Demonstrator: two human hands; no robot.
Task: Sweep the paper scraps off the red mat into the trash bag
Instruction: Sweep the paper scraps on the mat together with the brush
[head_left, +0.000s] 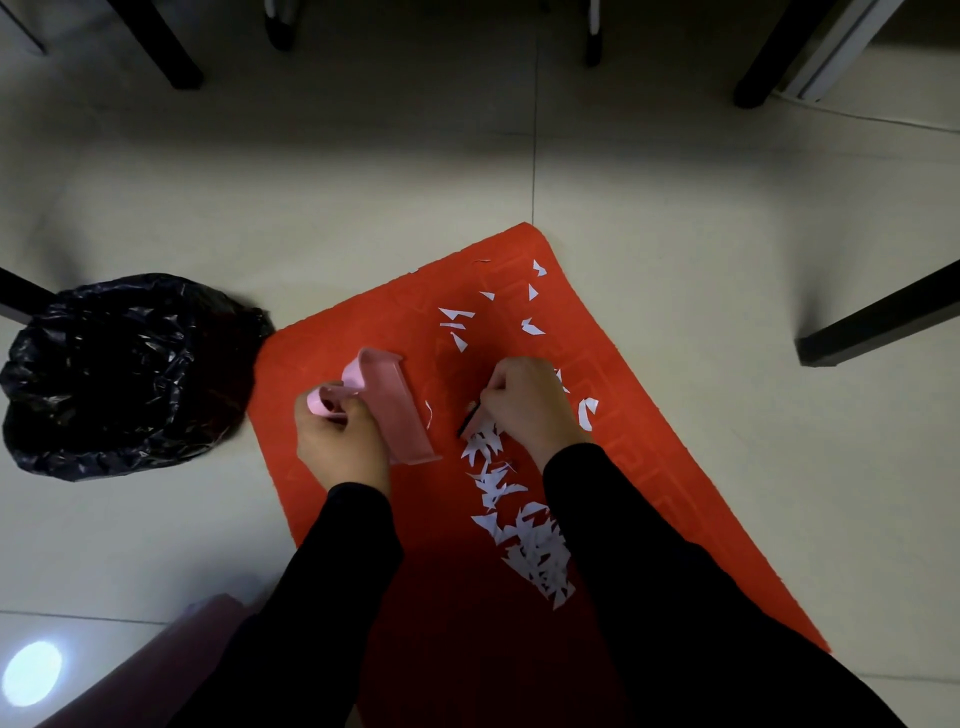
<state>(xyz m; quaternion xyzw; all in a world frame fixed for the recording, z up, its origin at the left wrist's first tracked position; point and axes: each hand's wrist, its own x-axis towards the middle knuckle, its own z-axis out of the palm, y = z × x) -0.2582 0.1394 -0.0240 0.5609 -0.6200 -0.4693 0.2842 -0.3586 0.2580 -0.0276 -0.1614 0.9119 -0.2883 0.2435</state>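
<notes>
Red mat (649, 467) lies flat on the floor (519, 171). The black bag (124, 374) stands just beside the mat's left edge with its mouth open. I judge this placement deliberate, as it leaves only a short carry from pan to bag.

White scraps (524, 530) are on the mat. Most form a dense band down its centre-right, beside and partly under the right forearm. A thinner scatter lies toward the far corner. No scraps are visible in the bag or in the pan.

Pink dustpan (400, 410) rests on the mat left of the band, its long open lip turned toward the scraps, evidently to receive them. The left hand (337, 441) is closed round the pan's looped handle and steadies it.

The right hand (530, 405) has its fingers curled, pinching a slim tool (470, 421). The tool's dark tip meets the mat at the far end of the band, between scraps and pan. The hand hides most of the tool, which I judge to be a small brush.

Assessment: sweeping is at an early stage, with nearly all scraps uncollected.
</notes>
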